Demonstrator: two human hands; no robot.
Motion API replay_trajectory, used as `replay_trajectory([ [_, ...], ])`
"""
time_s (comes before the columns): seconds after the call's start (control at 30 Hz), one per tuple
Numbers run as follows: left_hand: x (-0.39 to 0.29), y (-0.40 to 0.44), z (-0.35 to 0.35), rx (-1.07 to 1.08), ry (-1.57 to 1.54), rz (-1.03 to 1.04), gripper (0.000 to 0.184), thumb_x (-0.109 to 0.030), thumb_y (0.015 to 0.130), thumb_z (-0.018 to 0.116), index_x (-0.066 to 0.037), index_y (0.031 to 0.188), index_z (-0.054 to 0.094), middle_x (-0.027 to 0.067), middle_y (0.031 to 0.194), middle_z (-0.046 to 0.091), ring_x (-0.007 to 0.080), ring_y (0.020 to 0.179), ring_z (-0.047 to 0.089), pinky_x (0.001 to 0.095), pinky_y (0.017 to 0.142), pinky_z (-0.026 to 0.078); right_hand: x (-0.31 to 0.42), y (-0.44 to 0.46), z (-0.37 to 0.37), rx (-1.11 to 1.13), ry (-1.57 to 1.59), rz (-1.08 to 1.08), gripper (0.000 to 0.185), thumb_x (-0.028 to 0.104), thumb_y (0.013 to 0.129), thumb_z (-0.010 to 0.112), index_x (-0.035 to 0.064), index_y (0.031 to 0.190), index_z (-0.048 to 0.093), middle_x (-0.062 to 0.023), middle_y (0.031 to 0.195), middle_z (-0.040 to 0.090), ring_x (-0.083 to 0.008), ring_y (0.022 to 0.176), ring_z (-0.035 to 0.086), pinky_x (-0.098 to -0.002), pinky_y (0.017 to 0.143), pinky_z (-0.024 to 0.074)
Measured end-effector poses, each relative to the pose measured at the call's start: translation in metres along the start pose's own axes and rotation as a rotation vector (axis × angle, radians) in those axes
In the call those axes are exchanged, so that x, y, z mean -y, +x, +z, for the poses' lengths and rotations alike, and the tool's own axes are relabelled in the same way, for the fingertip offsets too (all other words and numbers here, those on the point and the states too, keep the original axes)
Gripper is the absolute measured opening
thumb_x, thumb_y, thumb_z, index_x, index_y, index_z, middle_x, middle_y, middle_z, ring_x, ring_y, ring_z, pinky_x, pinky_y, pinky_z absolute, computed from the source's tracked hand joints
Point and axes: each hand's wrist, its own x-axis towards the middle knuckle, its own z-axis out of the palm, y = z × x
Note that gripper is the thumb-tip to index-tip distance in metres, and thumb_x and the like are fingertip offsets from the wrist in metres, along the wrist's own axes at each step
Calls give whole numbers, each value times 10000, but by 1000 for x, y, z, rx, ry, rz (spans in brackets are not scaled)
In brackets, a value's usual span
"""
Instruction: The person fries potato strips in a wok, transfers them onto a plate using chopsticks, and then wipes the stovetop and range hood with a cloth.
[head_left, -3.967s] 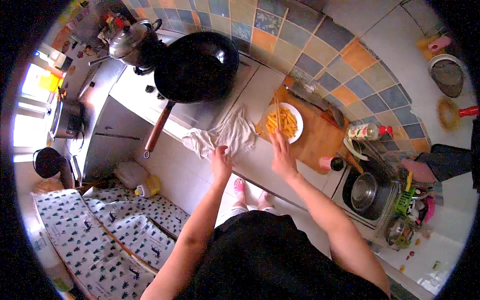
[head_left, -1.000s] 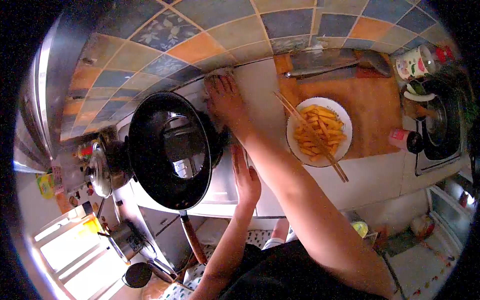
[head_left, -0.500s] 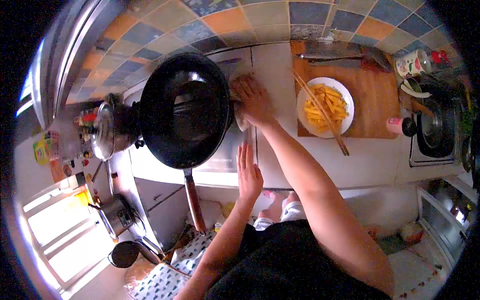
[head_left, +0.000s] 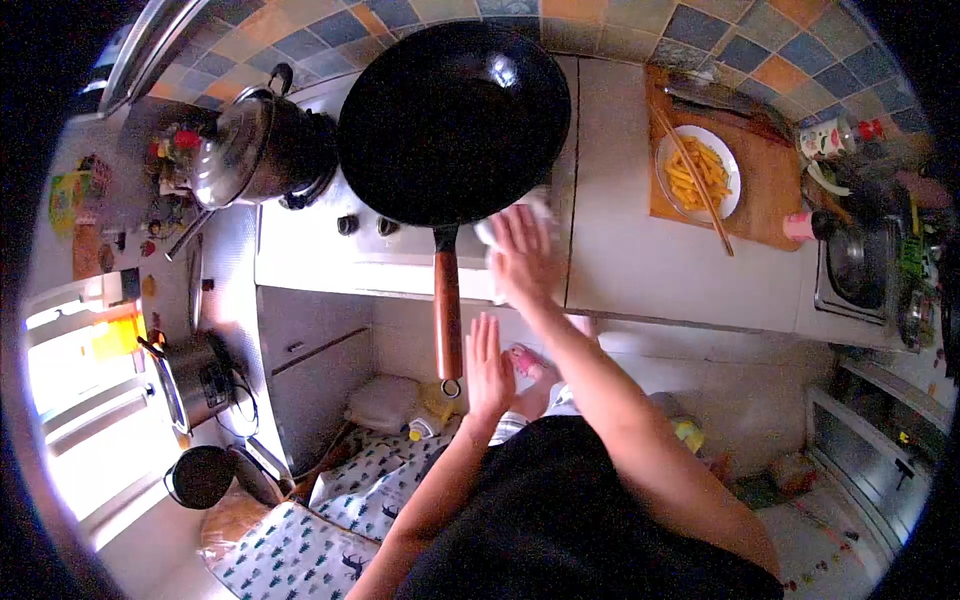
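Observation:
A white cloth (head_left: 540, 212) lies under the spread fingers of my right hand (head_left: 524, 255), pressed on the stove top just right of the wok; motion blurs the fingers. My left hand (head_left: 490, 372) hovers in front of the counter edge, fingers straight and together, holding nothing. Right beside it hangs the wooden handle of the black wok (head_left: 450, 130). The wok stands on the white stove (head_left: 310, 250), and its inside looks bare.
A lidded steel pot (head_left: 245, 150) stands on the left burner. To the right, a plate of yellow cut strips (head_left: 697, 175) with chopsticks (head_left: 700, 195) across it rests on a wooden cutting board (head_left: 765, 205). Beyond is a sink (head_left: 860, 265).
My right hand has come from beside the wok toward the stove's front edge with the cloth. The view has shifted. My left hand stays raised, fingers straight.

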Motion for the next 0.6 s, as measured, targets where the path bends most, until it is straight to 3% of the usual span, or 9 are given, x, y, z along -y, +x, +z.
replay_trajectory([
  [0.13,29,-22,-21,-32,-137,-233,598,-26,782,480,40,1335,265,260,1370,272,414,1294,216,458,1057,219,68,1,68,50,146,58,562,219,842,478,111,1364,302,-140,1432,242,-300,1325,222,-441,1101,121],
  [0.2,35,-19,-44,-119,-194,-135,611,-43,772,479,41,1337,260,256,1371,270,409,1295,222,480,1056,206,91,0,70,18,136,-137,560,204,838,466,107,1366,307,-161,1434,225,-300,1334,196,-420,1107,114],
  [0.23,44,-16,-46,-136,-34,-51,597,-57,777,468,33,1333,273,240,1381,266,401,1300,218,490,1066,178,93,4,79,12,131,-235,576,155,817,480,118,1367,313,-149,1438,222,-295,1346,163,-425,1105,126],
  [0.3,59,-10,-50,-191,-13,-33,568,-58,797,458,19,1333,285,224,1387,266,394,1305,208,485,1073,165,84,4,88,-179,-1263,-431,581,152,832,493,114,1375,292,-122,1453,195,-259,1357,136,-425,1111,130],
  [0.37,62,2,-55,-233,-64,-44,562,-41,804,448,6,1338,282,216,1392,261,388,1305,210,487,1069,174,67,1,80,-94,-766,-396,553,184,835,510,119,1353,330,-111,1434,239,-254,1346,171,-430,1107,145],
  [0.43,61,14,-63,-199,-59,-65,549,-39,815,439,-5,1342,288,202,1396,266,384,1304,214,485,1066,181,54,0,15,174,145,-241,508,238,830,537,131,1309,407,-116,1392,332,-266,1322,246,-439,1092,181],
  [0.47,61,19,-66,-193,-42,-47,546,-42,818,439,-7,1342,290,197,1396,269,383,1304,215,485,1064,185,32,-3,33,73,-76,-274,489,243,833,529,99,1290,432,-119,1368,366,-278,1303,276,-438,1089,172],
  [0.57,64,27,-74,-179,-57,-20,538,-69,832,439,-15,1347,292,193,1401,265,386,1304,211,492,1057,195,18,-4,-9,53,-95,-215,515,260,830,533,102,1306,417,-70,1379,365,-225,1306,279,-397,1099,153],
  [0.6,68,30,-74,-180,-48,-7,533,-81,837,439,-18,1347,294,193,1403,262,387,1304,211,492,1058,193,8,-3,-6,69,-114,-166,587,301,775,594,122,1304,414,-83,1380,359,-265,1308,264,-441,1085,155],
])
